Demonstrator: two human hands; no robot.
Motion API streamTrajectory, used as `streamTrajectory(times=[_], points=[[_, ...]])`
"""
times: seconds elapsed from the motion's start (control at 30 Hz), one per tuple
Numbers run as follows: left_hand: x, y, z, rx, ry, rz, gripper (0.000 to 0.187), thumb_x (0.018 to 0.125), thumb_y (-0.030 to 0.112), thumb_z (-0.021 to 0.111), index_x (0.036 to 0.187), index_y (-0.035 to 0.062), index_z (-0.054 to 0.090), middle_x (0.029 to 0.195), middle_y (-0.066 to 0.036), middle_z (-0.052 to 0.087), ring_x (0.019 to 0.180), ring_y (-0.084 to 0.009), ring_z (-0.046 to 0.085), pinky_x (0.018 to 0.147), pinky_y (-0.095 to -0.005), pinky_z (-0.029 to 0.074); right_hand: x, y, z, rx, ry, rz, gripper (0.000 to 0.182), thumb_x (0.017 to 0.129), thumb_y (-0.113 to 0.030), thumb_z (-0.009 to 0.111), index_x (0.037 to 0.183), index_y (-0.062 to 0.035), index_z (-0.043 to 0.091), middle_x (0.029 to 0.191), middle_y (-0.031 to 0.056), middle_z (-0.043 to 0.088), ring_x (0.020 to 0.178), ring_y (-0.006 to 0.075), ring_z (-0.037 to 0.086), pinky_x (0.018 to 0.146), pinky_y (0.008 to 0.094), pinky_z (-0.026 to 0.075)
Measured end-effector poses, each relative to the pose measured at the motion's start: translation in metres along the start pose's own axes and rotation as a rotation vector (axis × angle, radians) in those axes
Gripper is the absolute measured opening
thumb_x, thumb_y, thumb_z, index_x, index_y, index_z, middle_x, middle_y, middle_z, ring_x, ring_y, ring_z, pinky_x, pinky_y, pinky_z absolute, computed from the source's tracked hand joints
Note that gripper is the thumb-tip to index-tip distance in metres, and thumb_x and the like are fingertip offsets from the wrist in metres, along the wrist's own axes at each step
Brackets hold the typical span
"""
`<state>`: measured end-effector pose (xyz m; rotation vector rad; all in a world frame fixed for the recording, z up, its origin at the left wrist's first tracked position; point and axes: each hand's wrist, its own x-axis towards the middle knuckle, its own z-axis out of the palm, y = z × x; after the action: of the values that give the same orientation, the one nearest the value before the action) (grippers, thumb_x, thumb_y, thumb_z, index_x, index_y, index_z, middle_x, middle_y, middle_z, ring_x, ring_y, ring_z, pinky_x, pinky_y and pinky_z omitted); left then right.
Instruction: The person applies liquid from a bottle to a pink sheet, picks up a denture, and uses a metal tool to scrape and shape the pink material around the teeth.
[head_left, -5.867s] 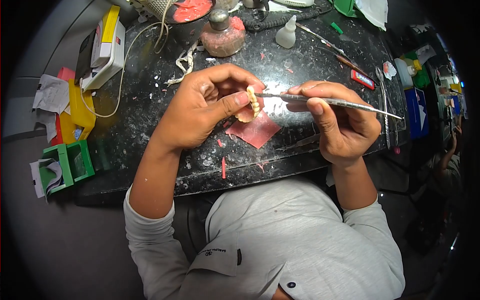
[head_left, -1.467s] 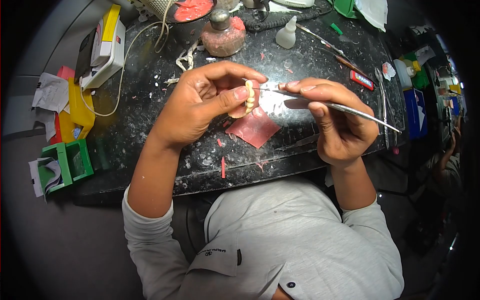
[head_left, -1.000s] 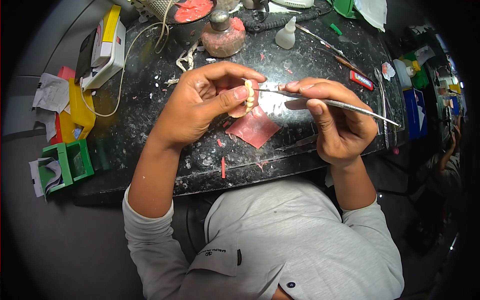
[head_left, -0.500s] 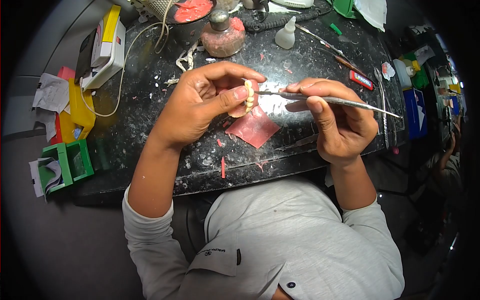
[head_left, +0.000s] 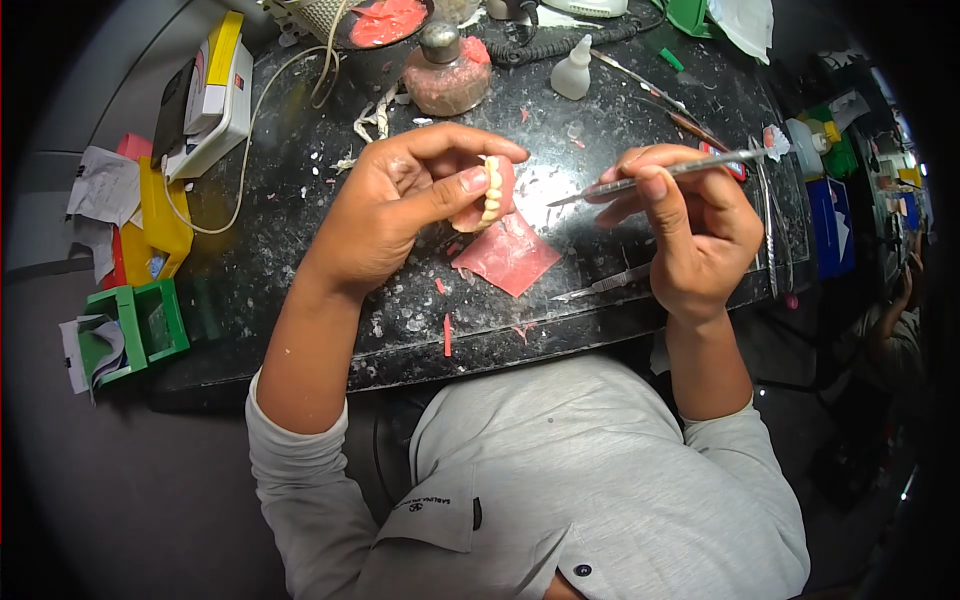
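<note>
My left hand point(head_left: 415, 190) pinches a denture point(head_left: 491, 196) with a row of pale teeth on a pink base, thumb pressed against the teeth. To its right, my right hand point(head_left: 690, 220) holds a thin metal carving tool point(head_left: 660, 176) between thumb and fingers. The tool's pointed tip faces left, a short gap from the denture. Below the denture a square pink wax sheet point(head_left: 508, 255) lies on the black bench. A scalpel point(head_left: 605, 284) rests beside my right wrist, its handle partly hidden.
Behind my hands stand a glass spirit burner point(head_left: 447, 80) smeared with pink wax and a white dropper bottle point(head_left: 572, 72). More slim tools point(head_left: 768, 220) lie at the right edge. Green boxes point(head_left: 135, 325) and a yellow holder point(head_left: 165, 220) flank the bench at left.
My right hand has drawn the carving tool away from the denture, to the right, and tilted its back end up. My left hand has turned the denture slightly.
</note>
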<state>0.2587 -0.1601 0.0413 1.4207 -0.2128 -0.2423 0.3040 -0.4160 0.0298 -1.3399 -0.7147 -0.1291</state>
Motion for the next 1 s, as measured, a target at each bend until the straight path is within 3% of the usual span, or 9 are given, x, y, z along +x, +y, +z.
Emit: streamTrajectory(times=[0.07,0.17,0.27,0.53,0.63,0.7,0.8,1.0], points=[[0.0003,-0.0022,-0.0010,0.012,0.028,0.011,0.036,0.099,0.018,0.065,0.127,-0.0059,0.066,0.099,-0.008,0.069,0.089,-0.0106,0.062,0.082,-0.0259,0.048,-0.0007,-0.0019,0.0037,-0.044,0.024,0.047,0.012,0.100,-0.002,0.065,0.100,0.0097,0.068,0.091,0.0147,0.073,0.077,0.0159,0.073,0.062,0.0259,0.061],[0.0007,-0.0025,-0.0015,-0.023,0.017,0.002,0.036,0.100,0.018,0.063,0.126,-0.0069,0.065,0.098,-0.007,0.068,0.090,-0.0113,0.062,0.084,-0.0264,0.047,-0.0001,-0.0035,0.0063,-0.160,-0.113,0.160,0.012,0.096,-0.002,0.070,0.089,0.0069,0.069,0.084,0.0113,0.073,0.069,0.0118,0.069,0.058,0.0245,0.055],[0.0005,-0.0022,-0.0026,-0.013,0.021,0.013,0.036,0.100,0.018,0.063,0.126,-0.0067,0.065,0.097,-0.007,0.068,0.088,-0.0119,0.062,0.083,-0.0268,0.048,-0.0015,-0.0011,0.0052,-0.298,-0.183,0.130,0.013,0.093,-0.002,0.073,0.086,0.0072,0.068,0.080,0.0118,0.072,0.066,0.0121,0.069,0.058,0.0250,0.053],[0.0002,-0.0034,-0.0019,-0.039,0.043,0.006,0.034,0.100,0.016,0.062,0.125,-0.0067,0.064,0.092,-0.008,0.068,0.083,-0.0115,0.062,0.077,-0.0263,0.047,0.0000,-0.0028,0.0050,-0.325,-0.297,0.123,0.007,0.091,0.000,0.072,0.088,0.0061,0.070,0.075,0.0120,0.069,0.062,0.0135,0.065,0.056,0.0270,0.050],[0.0007,-0.0029,-0.0032,-0.053,0.027,0.003,0.033,0.100,0.016,0.062,0.124,-0.0067,0.063,0.093,-0.008,0.069,0.084,-0.0118,0.063,0.077,-0.0262,0.048,-0.0001,-0.0050,0.0045,-0.343,-0.307,0.130,0.008,0.094,-0.001,0.071,0.090,0.0065,0.070,0.080,0.0113,0.072,0.066,0.0120,0.068,0.057,0.0254,0.052],[0.0002,-0.0029,-0.0025,-0.052,0.031,0.001,0.033,0.100,0.016,0.062,0.124,-0.0067,0.063,0.093,-0.008,0.069,0.085,-0.0120,0.064,0.077,-0.0263,0.048,-0.0011,-0.0064,0.0061,-0.139,-0.097,0.156,0.010,0.097,-0.002,0.068,0.094,0.0069,0.071,0.087,0.0112,0.073,0.073,0.0130,0.071,0.059,0.0249,0.057],[-0.0001,-0.0035,-0.0010,-0.030,0.055,0.015,0.032,0.101,0.016,0.062,0.124,-0.0064,0.063,0.093,-0.009,0.069,0.085,-0.0120,0.064,0.077,-0.0263,0.049,-0.0005,-0.0031,0.0029,-0.016,-0.039,0.033,0.012,0.100,0.001,0.065,0.105,0.0103,0.068,0.097,0.0163,0.074,0.085,0.0197,0.075,0.068,0.0278,0.064],[-0.0007,-0.0018,0.0007,-0.038,0.046,0.009,0.030,0.100,0.014,0.065,0.123,-0.0051,0.064,0.095,-0.009,0.070,0.083,-0.0112,0.065,0.074,-0.0253,0.049,-0.0001,0.0013,0.0089,0.076,0.008,-0.112,0.014,0.099,0.004,0.064,0.109,0.0120,0.068,0.103,0.0214,0.073,0.092,0.0264,0.076,0.080,0.0342,0.066]])
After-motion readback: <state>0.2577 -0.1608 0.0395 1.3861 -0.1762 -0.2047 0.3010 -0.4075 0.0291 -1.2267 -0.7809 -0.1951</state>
